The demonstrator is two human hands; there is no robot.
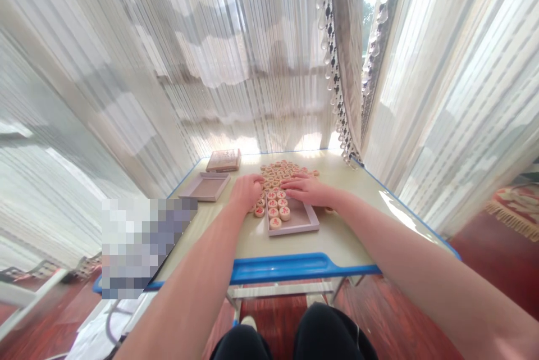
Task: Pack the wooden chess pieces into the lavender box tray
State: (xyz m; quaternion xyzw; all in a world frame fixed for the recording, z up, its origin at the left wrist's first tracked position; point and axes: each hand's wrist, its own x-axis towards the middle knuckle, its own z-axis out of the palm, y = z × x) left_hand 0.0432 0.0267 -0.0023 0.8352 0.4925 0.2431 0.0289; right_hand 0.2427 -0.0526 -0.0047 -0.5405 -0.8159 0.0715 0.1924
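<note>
Round wooden Chinese chess pieces with red and dark characters lie in a loose pile [282, 169] on the table. In front of it is a shallow open box [303, 220], with several red-marked pieces [273, 212] in two columns along its left side. At the pile's left edge is my left hand [247, 188], fingers curled; whatever they hold is hidden. My right hand [310, 188] reaches over the box's back right part, palm down, its fingers stretched toward the pile and the back of the columns. A few loose pieces [259, 212] lie left of the box.
A second shallow tray [206, 186] and a flat printed box [224, 160] lie at the table's back left. A blurred-out object [155, 242] covers the left edge. The table [357, 236] has a blue rim; striped curtains [252, 68] hang behind it.
</note>
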